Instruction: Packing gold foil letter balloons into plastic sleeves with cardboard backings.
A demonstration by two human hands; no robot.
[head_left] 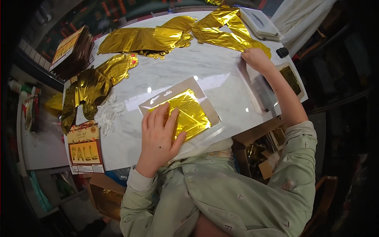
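Note:
My left hand [158,136] lies with fingers spread over a folded gold foil balloon [193,112], which rests in a clear plastic sleeve with a grey-brown card [199,89] at the table's near middle. At the far right, my right hand [257,59] is closed at the lower edge of a flat, A-shaped gold foil balloon [217,29]; its fingertips seem to pinch the foil, though they are partly hidden. A stack of clear plastic sleeves [252,85] lies under my right forearm.
More flat gold foil balloons [126,40] lie along the far side and at the left [92,83]. White ribbon or string [108,112] is heaped beside them. Printed cards [67,51] are stacked at far left; a single card [83,152] overlaps the near-left edge. A white box [260,23] stands far right.

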